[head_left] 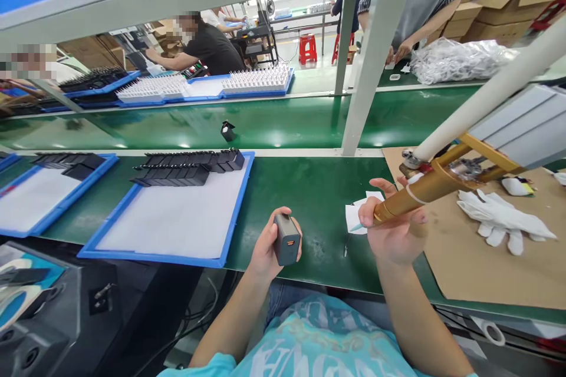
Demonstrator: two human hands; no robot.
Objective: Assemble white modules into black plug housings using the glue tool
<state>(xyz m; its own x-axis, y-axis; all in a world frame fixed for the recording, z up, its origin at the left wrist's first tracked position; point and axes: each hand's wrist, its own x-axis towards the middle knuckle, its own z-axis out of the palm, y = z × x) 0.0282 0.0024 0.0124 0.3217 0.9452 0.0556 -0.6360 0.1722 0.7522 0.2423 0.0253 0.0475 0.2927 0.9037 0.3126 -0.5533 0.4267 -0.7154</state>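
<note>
Head view: our left hand (265, 247) grips a dark charger (286, 239) upright — orange port facing us. Our right hand (393, 230) wraps a gold tool (424, 187) — above the green bench (309, 188), near white gloves (499, 218).

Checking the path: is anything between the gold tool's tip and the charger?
Nothing visible: open space over the green belt separates the gold tool in the right hand from the charger in the left hand.

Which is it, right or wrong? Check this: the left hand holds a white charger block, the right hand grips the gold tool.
Wrong on one count: the charger block in the left hand is dark grey, not white, as the head view shows. The right hand does grip the gold tool.
</note>
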